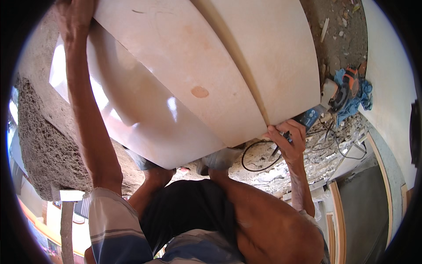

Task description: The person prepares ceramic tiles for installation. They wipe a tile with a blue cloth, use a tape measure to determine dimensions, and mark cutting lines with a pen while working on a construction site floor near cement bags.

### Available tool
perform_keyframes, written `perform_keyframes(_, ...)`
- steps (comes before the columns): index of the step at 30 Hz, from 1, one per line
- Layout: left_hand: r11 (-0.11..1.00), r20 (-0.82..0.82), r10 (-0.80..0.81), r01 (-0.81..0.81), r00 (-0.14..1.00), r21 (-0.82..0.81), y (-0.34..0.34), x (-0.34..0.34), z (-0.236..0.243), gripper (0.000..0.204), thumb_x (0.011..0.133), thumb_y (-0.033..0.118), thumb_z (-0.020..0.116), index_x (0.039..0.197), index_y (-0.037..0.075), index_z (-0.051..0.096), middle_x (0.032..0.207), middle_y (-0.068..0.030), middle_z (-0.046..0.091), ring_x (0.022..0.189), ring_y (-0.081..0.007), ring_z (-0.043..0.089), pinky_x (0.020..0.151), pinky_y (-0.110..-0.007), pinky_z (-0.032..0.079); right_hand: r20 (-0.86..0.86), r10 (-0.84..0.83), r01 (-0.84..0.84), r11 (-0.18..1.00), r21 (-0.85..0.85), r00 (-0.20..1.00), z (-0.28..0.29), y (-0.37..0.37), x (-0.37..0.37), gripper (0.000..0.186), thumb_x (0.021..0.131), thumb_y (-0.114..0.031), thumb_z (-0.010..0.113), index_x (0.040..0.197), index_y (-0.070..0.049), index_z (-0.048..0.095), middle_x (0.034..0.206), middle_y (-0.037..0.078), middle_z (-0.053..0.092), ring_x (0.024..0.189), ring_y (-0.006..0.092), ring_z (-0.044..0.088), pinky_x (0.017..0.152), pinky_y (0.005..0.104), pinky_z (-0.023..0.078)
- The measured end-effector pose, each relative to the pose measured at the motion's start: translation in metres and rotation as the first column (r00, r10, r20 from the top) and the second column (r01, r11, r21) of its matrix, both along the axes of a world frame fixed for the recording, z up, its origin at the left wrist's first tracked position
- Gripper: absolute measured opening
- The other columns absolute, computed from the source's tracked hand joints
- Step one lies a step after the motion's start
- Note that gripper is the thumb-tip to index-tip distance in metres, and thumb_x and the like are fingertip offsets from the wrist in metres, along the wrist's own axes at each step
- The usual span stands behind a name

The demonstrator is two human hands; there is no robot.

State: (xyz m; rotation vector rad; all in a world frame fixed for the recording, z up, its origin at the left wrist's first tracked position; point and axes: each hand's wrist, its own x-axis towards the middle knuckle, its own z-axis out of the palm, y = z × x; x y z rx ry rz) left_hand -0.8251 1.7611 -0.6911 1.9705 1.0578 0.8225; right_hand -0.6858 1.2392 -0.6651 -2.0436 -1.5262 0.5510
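Large flat tile-like slabs lie overlapped in front of me. The lowest is a glossy pale slab point(176, 136) with light shining off it. Over it lies a matt cream slab point(189, 57) with a tan round spot, and a second matt slab point(281, 57) is to its right across a shadowed gap. At the far left, my left hand point(75, 17) is closed at the slab's edge; the picture's top cuts off part of it. My right hand point(290, 138) is closed around a slim dark pen-like stick point(276, 152), its thumb and fingertip touching the slabs' near edge beside the gap.
A power tool point(349, 86), orange and black, lies on a blue cloth point(365, 94) at the right, near a blue box point(309, 115). A black cable point(246, 163) loops over rubble. A rough grey mound point(44, 145) stands left; a pale panel point(391, 88) stands right. My feet are under the near edge.
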Motion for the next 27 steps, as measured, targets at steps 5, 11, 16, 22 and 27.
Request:
perform_keyframes(5, 0.998, 0.036, 0.048, -0.049, 0.998, 0.033, -0.007, 0.008, 0.003, 0.028, 0.110, 0.026, 0.064, 0.111, 0.001, 0.077, 0.097, 0.0007, 0.072, 0.090, -0.0080, 0.062, 0.082, -0.026, 0.050, 0.008, 0.035, -0.035, 0.999, -0.016, 0.999, 0.004, 0.000, 0.003, 0.061, 0.068, -0.008, 0.101, 0.124, -0.019, 0.080, 0.109, -0.001, 0.066, 0.108, 0.0216, 0.063, 0.086, 0.0357, 0.056)
perform_keyframes(11, 0.981, -0.176, 0.190, -0.182, 0.966, 0.059, 0.001, -0.007, 0.003, 0.048, 0.102, 0.047, 0.074, 0.126, 0.005, 0.080, 0.109, -0.0120, 0.082, 0.103, -0.0193, 0.074, 0.096, -0.035, 0.056, 0.002, 0.031, -0.031, 0.999, 0.018, 1.000, 0.003, 0.001, 0.001, 0.059, 0.063, -0.003, 0.101, 0.118, -0.015, 0.082, 0.103, 0.002, 0.064, 0.103, 0.0258, 0.062, 0.083, 0.0390, 0.055)
perform_keyframes(16, 0.971, -0.151, 0.234, -0.226, 0.960, 0.073, -0.003, -0.005, 0.009, 0.040, 0.101, 0.039, 0.075, 0.121, 0.006, 0.082, 0.102, -0.0140, 0.083, 0.095, -0.0194, 0.077, 0.090, -0.034, 0.060, -0.015, 0.023, -0.024, 0.999, -0.027, 1.000, 0.006, 0.002, -0.001, 0.059, 0.068, -0.007, 0.100, 0.122, -0.016, 0.080, 0.113, 0.000, 0.063, 0.114, 0.0234, 0.060, 0.088, 0.0369, 0.060)
perform_keyframes(22, 0.967, -0.187, 0.254, -0.242, 0.949, 0.084, -0.003, -0.005, 0.010, 0.036, 0.101, 0.038, 0.075, 0.118, 0.008, 0.083, 0.097, -0.0128, 0.082, 0.090, -0.0186, 0.077, 0.086, -0.033, 0.059, -0.009, 0.019, -0.019, 0.999, -0.042, 1.000, 0.006, -0.001, -0.001, 0.055, 0.065, -0.005, 0.101, 0.116, -0.013, 0.082, 0.110, 0.001, 0.063, 0.112, 0.0241, 0.061, 0.087, 0.0361, 0.059)
perform_keyframes(27, 0.959, -0.149, 0.283, -0.280, 0.947, 0.038, -0.006, -0.005, 0.009, 0.033, 0.100, 0.036, 0.077, 0.116, 0.008, 0.083, 0.096, -0.0119, 0.082, 0.088, -0.0172, 0.075, 0.084, -0.033, 0.059, -0.018, -0.001, 0.000, 0.998, -0.056, 1.000, 0.006, 0.000, -0.002, 0.054, 0.063, -0.005, 0.102, 0.113, -0.013, 0.083, 0.110, 0.001, 0.064, 0.112, 0.0242, 0.062, 0.084, 0.0348, 0.058)
